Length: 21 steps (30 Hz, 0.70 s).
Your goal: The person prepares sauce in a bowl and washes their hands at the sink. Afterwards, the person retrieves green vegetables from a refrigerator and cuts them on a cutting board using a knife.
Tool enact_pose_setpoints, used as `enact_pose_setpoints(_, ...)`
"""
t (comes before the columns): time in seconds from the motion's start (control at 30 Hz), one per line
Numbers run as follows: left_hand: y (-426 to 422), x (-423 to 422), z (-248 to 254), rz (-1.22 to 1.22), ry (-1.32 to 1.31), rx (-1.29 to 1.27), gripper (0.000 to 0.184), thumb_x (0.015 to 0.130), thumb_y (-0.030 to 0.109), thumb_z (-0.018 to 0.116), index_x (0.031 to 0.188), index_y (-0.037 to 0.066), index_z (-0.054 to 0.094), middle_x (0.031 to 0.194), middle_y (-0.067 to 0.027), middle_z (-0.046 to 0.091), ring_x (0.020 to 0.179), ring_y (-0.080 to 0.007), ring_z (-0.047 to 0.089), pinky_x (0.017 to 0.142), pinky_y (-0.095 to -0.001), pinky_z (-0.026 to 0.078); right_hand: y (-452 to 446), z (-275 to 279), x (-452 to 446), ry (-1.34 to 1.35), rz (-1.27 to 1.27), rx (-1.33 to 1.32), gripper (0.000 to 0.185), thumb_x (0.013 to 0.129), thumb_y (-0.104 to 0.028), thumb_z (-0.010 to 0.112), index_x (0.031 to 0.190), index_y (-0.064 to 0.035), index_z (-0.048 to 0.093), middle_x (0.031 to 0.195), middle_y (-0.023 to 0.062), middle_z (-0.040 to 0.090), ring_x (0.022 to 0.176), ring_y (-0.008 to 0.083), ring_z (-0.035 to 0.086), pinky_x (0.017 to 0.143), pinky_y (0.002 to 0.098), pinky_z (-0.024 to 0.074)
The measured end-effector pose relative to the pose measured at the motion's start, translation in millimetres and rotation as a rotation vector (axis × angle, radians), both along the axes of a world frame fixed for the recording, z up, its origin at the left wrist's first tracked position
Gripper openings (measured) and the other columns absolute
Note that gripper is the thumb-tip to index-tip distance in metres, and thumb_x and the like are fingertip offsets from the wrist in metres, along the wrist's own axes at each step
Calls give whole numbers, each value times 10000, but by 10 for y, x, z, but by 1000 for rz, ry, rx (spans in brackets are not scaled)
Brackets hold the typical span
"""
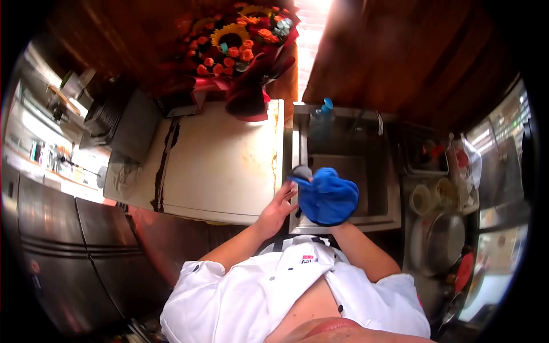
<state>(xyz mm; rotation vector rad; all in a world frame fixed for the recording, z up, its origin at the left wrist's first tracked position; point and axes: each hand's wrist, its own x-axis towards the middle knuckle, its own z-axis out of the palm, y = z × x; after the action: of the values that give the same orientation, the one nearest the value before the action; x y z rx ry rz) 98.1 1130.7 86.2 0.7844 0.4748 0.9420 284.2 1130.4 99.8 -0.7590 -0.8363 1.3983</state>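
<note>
A bunched blue cloth (pixel 328 196) with a dark grey part at its upper left is held up over the front of the sink. My right hand (pixel 339 228) is behind it; only the wrist shows, and the fingers are covered by the fabric. The cloth stays up on that hand. To its left is my left hand (pixel 278 210), fingers stretched and somewhat apart, tips close to the grey part. Whether they touch it I cannot tell.
A metal sink (pixel 393 210) lies ahead, with a blue-topped pump bottle (pixel 323 123) at its back left. On the left stands a white worktop (pixel 223 163) bearing a wrapped flower bouquet (pixel 240 51). Bowls (pixel 422 199) and a metal pot (pixel 448 243) are at right.
</note>
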Motion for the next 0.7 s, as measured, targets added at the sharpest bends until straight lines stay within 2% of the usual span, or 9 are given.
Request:
enact_pose_setpoints(0.03,7,12,54,3,-201,-146,674,1015,372,532,1560,123,223,1531,-41,364,1387,-231,380,1156,-363,272,53,-44,-126,-80,25,-68,281,862,-93,695,1125,-73,599,1147,95,644,1067,224,625,950,357,500)
enact_pose_setpoints(0.1,53,13,-114,44,-262,-518,542,994,490,520,1442,195,438,1438,-38,489,1339,-239,448,1142,-391,309,70,38,-653,-1031,-232,491,361,869,-38,607,1230,-36,602,1310,125,587,1266,320,529,1078,463,419)
enact_pose_setpoints(0.23,295,-125,47,94,-166,-635,566,1026,553,355,1349,114,507,1378,-108,551,1277,-298,519,1110,-443,379,226,74,-709,-1753,111,495,513,774,-130,631,1287,-120,604,1414,131,526,1360,340,427,1177,542,199)
enact_pose_setpoints(0.3,266,-245,-59,241,-97,-584,619,1025,570,315,1344,79,513,1388,-125,542,1295,-314,502,1121,-459,366,167,-49,-818,-1630,73,487,540,749,-204,671,1281,-133,616,1468,126,473,1397,338,381,1184,565,133)
enact_pose_setpoints(0.43,554,-799,-178,389,103,-241,618,1029,549,348,1321,36,533,1296,-159,601,1177,-318,588,1044,-447,452,-44,-109,-648,-1373,120,573,469,816,-160,638,1282,-110,636,1562,200,306,1426,364,319,1170,511,216)
enact_pose_setpoints(0.5,880,-1238,-345,780,561,-47,566,1034,477,430,1293,-14,537,1246,-201,619,1088,-328,627,982,-426,491,-278,-99,-240,-1495,145,351,436,866,-153,600,1300,-115,621,1529,213,344,1388,330,384,1130,494,308)
enact_pose_setpoints(0.6,1253,-1996,-777,662,1184,541,473,992,351,567,1281,-23,546,1233,-240,603,1131,-367,585,996,-455,458,-540,-688,539,-1233,148,-23,396,889,-194,591,1250,-40,632,1447,217,453,1288,339,495,1048,413,428)
enact_pose_setpoints(0.67,1372,-2215,-949,442,1900,1064,432,925,252,646,1271,7,567,1253,-254,566,1177,-413,519,1008,-514,414,-844,-829,1194,-1159,52,-163,416,896,-230,595,1239,4,620,1309,216,576,1206,338,568,995,399,478)
enact_pose_setpoints(0.7,1350,-2060,-883,424,1888,1090,432,925,252,646,1271,7,567,1253,-254,566,1177,-413,519,1008,-514,414,-1021,-796,1540,-1096,32,-310,432,893,-239,599,1237,22,613,1234,214,628,1169,336,597,981,405,489)
